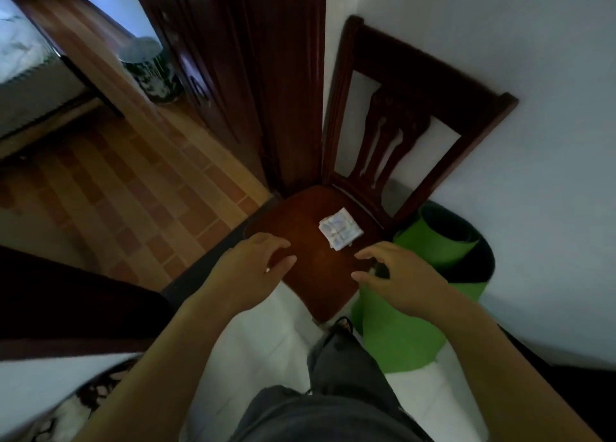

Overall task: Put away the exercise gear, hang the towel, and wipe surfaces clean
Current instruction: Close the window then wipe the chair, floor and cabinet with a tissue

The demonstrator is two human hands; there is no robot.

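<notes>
My left hand [253, 268] hovered loose and open over the chair [316, 215] seat. My right hand [400, 278] curled beside it around a small dark shape, gripped or not I could not tell. The folded white cloth [340, 230] lay on the seat at twelve o'clock. The rolled green mat [430, 245] stood at the chair's three o'clock. Far off at ten o'clock, a patterned bin [153, 75] held something pale.

There were two hands: one left hand [253, 268] and one right hand [406, 281]. There was one chair [320, 275], one folded cloth [340, 233] and one green mat [400, 335].
</notes>
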